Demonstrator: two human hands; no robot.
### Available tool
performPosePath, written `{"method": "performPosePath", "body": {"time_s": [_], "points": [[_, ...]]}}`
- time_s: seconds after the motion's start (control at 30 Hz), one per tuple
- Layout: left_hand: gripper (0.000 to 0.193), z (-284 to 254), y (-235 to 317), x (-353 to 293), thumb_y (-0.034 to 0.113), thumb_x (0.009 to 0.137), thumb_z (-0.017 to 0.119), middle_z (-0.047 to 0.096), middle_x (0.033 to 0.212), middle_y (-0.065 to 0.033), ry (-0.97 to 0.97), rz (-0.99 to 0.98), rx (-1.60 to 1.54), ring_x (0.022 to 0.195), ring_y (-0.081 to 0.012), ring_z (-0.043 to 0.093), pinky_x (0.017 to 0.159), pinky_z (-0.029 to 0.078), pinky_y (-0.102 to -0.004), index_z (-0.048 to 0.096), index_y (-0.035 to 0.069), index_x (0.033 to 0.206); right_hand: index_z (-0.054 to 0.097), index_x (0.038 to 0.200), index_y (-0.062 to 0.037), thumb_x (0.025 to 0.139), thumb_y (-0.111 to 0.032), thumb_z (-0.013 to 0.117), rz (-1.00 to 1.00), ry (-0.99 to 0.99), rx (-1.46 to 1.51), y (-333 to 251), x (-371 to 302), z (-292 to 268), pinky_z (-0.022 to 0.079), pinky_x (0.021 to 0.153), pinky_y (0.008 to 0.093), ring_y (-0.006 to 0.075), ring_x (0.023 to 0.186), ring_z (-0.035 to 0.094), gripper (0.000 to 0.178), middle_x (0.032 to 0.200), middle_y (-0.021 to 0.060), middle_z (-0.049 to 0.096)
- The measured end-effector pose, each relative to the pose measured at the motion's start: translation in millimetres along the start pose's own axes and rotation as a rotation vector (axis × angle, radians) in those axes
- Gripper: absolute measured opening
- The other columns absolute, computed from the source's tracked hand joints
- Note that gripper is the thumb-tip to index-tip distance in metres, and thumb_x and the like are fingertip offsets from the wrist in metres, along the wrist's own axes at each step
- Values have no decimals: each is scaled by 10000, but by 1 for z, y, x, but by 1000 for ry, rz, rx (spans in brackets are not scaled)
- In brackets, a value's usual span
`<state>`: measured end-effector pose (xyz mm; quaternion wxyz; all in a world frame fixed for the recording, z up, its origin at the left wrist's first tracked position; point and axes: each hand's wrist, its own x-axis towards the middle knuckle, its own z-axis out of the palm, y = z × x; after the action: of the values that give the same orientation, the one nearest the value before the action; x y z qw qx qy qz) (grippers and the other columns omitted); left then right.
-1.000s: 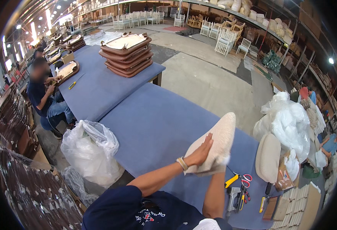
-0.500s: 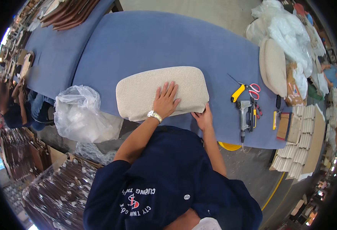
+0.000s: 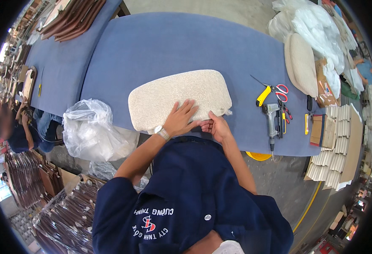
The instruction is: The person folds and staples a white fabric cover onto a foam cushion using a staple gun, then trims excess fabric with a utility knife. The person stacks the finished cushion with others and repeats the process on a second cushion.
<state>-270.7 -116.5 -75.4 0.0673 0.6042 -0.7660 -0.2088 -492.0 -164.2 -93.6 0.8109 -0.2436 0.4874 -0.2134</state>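
Observation:
A beige, textured fabric cushion (image 3: 164,97) lies on the blue-covered table in front of me, its near side at the table's front edge. My left hand (image 3: 181,120), with a metal-banded watch at the wrist, rests flat on the cushion's near part, fingers stretched out. Close beside it, my right hand (image 3: 218,128) pinches the cushion's near edge, its thumb up against the fabric and its fingers curled. A small tuft of fabric sticks out at the cushion's near right corner.
Right of the cushion lie a yellow-handled pointed tool (image 3: 263,96), red-handled scissors (image 3: 282,92), an air stapler (image 3: 272,122) and a yellow cutter (image 3: 307,124). Another beige cushion (image 3: 300,63) sits at the right edge. A plastic bag (image 3: 95,127) is at left; a person (image 3: 19,131) sits beyond.
My right hand has shifted left along the near edge, from the corner toward my left hand. The left hand has slid nearer the front edge. The corner tuft now shows.

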Motion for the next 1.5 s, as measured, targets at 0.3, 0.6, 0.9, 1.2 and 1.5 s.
{"method": "performPosePath", "body": {"time_s": [0.3, 0.6, 0.9, 1.2, 1.5], "points": [[296, -108, -44, 13, 106, 884, 626, 747, 1048, -109, 471, -25, -44, 854, -343, 723, 731, 581, -464, 736, 125, 1158, 721, 932, -16, 1035, -292, 603, -632, 8, -490, -124, 3, 70, 543, 720, 371, 249, 745, 670, 317, 881, 130, 735], [225, -157, -45, 63, 209, 943, 593, 745, 879, -161, 342, -132, 8, 809, -401, 701, 735, 561, -510, 754, 105, 1061, 736, 1091, -54, 920, -197, 593, -1174, 3, -1837, -154, 31, 100, 509, 971, 461, 336, 1040, 672, 265, 1105, 159, 720], [205, -130, -29, 55, 225, 930, 617, 726, 817, -198, 434, -193, -113, 774, -416, 704, 703, 569, -521, 764, 95, 993, 773, 935, 22, 969, -331, 449, -717, -1, -1958, -131, 28, 107, 539, 967, 513, 429, 1012, 706, 481, 1086, 272, 728], [198, -102, 19, 65, 203, 919, 578, 724, 835, -184, 417, -60, -90, 767, -386, 719, 667, 576, -508, 721, 85, 849, 625, 1324, -54, 1008, -329, 430, -344, -247, -1953, -127, 121, 35, 391, 1169, 395, 278, 1353, 538, 461, 1479, 163, 581], [273, -58, 53, 51, 285, 974, 611, 743, 977, -147, 145, 98, -252, 894, -355, 727, 766, 581, -454, 763, 63, 1021, 618, 1343, -62, 992, -354, 464, -803, 20, -1575, -62, 87, 21, 369, 1180, 411, 294, 1368, 520, 482, 1490, 163, 570]]}}
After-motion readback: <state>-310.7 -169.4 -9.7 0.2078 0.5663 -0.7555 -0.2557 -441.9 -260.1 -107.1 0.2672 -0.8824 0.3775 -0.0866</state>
